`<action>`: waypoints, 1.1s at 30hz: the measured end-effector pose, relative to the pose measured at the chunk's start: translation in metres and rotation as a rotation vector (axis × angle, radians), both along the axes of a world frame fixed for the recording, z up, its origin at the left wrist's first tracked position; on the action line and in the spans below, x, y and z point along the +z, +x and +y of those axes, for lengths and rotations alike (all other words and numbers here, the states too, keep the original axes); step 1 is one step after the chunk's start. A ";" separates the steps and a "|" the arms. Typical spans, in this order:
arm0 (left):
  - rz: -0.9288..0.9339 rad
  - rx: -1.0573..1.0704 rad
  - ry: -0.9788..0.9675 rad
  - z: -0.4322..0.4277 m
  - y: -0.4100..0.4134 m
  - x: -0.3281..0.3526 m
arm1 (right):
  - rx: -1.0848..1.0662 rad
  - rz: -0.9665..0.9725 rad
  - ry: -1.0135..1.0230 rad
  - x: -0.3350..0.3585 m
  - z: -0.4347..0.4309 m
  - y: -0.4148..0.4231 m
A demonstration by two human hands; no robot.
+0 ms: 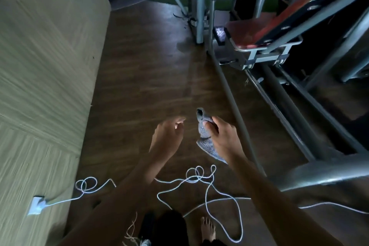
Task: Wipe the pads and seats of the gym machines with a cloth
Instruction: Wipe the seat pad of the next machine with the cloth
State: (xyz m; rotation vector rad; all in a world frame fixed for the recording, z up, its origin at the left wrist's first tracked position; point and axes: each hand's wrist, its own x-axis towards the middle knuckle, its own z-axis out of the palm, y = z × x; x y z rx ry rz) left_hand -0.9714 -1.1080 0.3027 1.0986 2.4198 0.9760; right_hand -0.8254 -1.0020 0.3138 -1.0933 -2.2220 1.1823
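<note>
Right hand (221, 136) grips cloth (205, 138) — long axis near-upright, hanging.

Right hand (221, 136), at 5 o'clock from centre, grips a grey cloth (205, 138). Left hand (167, 134) hangs beside it, fingers loosely curled, holding nothing. A red seat (242, 34) on a metal machine frame sits at 2 o'clock. A white cord (199, 177) loops on the wooden floor (149, 70) at 6 o'clock.

open wood floor (151, 70) ahead, wall (46, 62) left, machine frame (279, 86) right, white cord (201, 183) looped underfoot
</note>
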 end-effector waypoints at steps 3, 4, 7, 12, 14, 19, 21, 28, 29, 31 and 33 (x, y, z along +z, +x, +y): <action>-0.029 0.037 -0.014 0.041 -0.039 0.005 | 0.007 0.015 0.005 0.003 0.046 -0.042; -0.040 0.049 -0.014 0.055 -0.053 0.006 | 0.005 0.020 0.011 0.004 0.060 -0.056; -0.057 0.059 -0.020 0.098 -0.102 0.001 | -0.011 0.012 0.029 -0.001 0.105 -0.103; -0.044 0.025 -0.012 0.194 -0.216 -0.014 | -0.043 -0.037 0.075 -0.014 0.190 -0.203; -0.042 -0.006 -0.003 0.236 -0.269 -0.017 | -0.052 -0.073 0.097 -0.018 0.226 -0.249; -0.055 -0.094 0.000 0.327 -0.377 -0.004 | -0.109 -0.063 0.005 -0.011 0.311 -0.346; -0.041 -0.122 0.009 0.361 -0.411 0.004 | -0.134 -0.058 -0.013 -0.004 0.342 -0.378; 0.020 -0.277 0.040 0.500 -0.502 0.006 | -0.204 0.061 -0.041 -0.006 0.464 -0.461; 0.038 -0.298 0.041 0.524 -0.512 0.003 | -0.222 0.072 -0.033 -0.010 0.484 -0.471; 0.074 -0.330 0.036 0.574 -0.533 -0.003 | -0.260 0.079 -0.035 -0.019 0.527 -0.490; 0.103 -0.352 0.035 0.624 -0.552 -0.010 | -0.299 0.079 -0.042 -0.028 0.571 -0.508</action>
